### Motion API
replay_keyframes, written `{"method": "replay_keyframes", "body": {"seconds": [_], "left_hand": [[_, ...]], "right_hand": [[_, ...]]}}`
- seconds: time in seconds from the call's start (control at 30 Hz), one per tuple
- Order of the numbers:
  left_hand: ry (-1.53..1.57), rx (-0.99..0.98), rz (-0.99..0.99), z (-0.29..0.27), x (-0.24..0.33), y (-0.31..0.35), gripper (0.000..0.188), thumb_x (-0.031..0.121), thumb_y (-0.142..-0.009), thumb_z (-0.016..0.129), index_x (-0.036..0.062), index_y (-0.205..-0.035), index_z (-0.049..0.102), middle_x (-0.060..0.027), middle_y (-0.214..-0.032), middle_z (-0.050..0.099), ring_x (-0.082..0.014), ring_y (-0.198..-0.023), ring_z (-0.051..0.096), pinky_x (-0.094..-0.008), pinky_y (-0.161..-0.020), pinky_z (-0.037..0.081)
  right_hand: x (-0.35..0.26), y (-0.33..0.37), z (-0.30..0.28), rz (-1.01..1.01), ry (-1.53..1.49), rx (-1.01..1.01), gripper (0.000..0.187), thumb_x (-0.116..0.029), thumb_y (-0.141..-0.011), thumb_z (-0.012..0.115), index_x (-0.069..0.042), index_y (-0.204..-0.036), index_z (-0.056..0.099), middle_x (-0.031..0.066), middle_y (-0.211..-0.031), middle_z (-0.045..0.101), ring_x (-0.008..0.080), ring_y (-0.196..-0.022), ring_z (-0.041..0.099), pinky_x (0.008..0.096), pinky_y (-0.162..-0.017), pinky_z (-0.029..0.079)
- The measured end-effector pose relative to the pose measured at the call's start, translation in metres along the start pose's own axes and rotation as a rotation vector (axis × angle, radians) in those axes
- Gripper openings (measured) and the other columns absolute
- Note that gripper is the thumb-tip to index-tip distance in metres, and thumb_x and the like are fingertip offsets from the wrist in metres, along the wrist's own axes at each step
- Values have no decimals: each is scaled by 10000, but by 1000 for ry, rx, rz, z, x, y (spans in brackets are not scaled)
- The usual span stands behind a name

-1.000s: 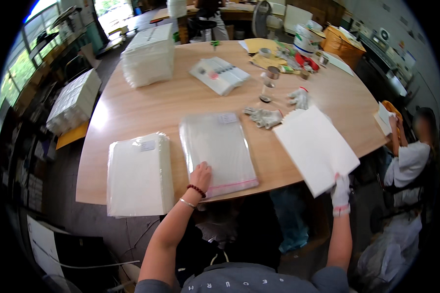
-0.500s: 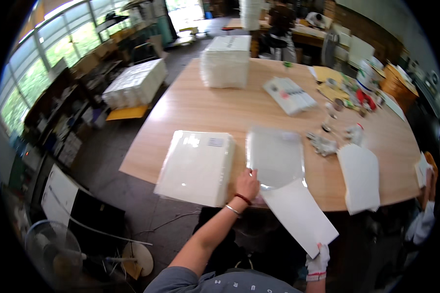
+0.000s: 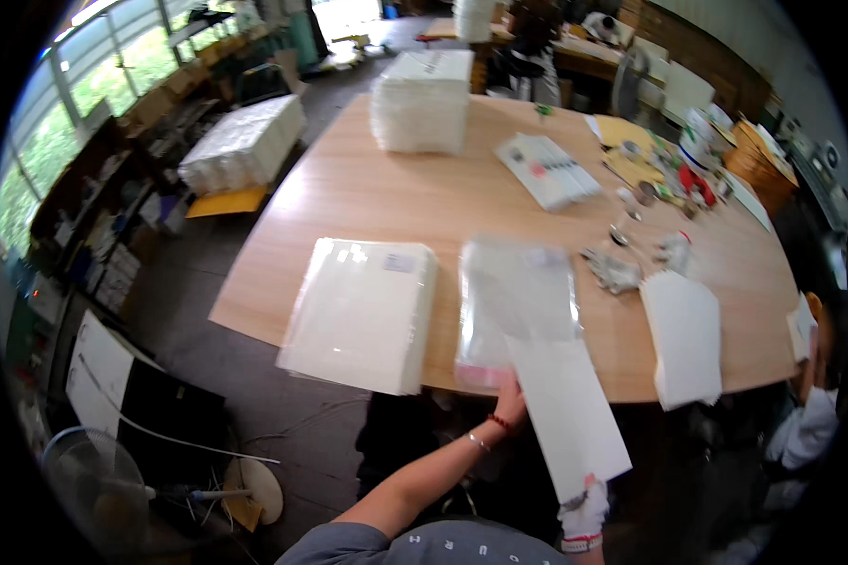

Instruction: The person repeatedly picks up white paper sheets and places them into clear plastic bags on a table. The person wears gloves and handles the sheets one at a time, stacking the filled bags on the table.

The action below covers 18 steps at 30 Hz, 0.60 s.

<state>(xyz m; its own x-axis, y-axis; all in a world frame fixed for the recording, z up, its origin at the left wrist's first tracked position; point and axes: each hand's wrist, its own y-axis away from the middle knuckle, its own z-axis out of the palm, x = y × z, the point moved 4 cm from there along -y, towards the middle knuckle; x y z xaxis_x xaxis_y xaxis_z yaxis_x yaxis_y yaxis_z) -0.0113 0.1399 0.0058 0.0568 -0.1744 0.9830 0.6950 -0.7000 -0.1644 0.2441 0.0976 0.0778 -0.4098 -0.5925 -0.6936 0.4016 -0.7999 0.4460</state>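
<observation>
A clear plastic bag (image 3: 481, 325) with a pink strip along its near edge lies on the pile at the table's front. Into its mouth runs a white sheet (image 3: 570, 405), whose near part hangs out past the table edge. Bare, my left hand (image 3: 510, 403) is closed at the bag's near edge, right beside the sheet's left side; its fingertips are blurred. My right hand (image 3: 584, 506), in a white glove, grips the sheet's near end. Left of the bag is a thick stack of plastic-sleeved white sheets (image 3: 358, 311) with a small label.
To the right lie grey-white gloves (image 3: 614, 271) and a fanned stack of white sheets (image 3: 683, 339). Farther back stand a tall wrapped stack (image 3: 422, 104), a flat packet (image 3: 548, 171) and clutter. A fan (image 3: 94, 480) is at lower left. Another person's arm (image 3: 810, 414) shows at right.
The white sheet has moved farther into the bag. My left hand has shifted from the bag's left side to its near edge, and my right hand has come slightly left. The view has shifted a little.
</observation>
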Motion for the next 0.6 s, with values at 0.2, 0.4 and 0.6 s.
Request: {"method": "replay_keyframes", "body": {"seconds": [0.2,0.4,0.6], "left_hand": [[143,-413,-340,29,-64,53,239,167,-852,486,-10,-1008,522,-105,-926,584,-186,-801,568,-302,-694,469],[83,-213,-703,-6,-44,89,272,212,-871,488,12,-1049,534,-81,-900,594,-175,-809,568,-286,-708,468],[396,-313,-649,-27,-45,81,375,211,-840,552,29,-1157,470,-57,-1091,530,-122,-915,523,-259,-741,441]], "right_hand": [[2,3,40,124,124,221,102,-187,-862,461,-100,-909,487,-14,-642,459,59,-481,410,203,-418,367],[59,-103,67,168,-201,44,73,-133,-860,425,-73,-857,467,59,-707,499,183,-602,513,329,-607,492],[51,-117,73,202,-133,-108,167,-189,-873,437,-61,-970,481,118,-867,570,259,-774,596,406,-710,514]]}}
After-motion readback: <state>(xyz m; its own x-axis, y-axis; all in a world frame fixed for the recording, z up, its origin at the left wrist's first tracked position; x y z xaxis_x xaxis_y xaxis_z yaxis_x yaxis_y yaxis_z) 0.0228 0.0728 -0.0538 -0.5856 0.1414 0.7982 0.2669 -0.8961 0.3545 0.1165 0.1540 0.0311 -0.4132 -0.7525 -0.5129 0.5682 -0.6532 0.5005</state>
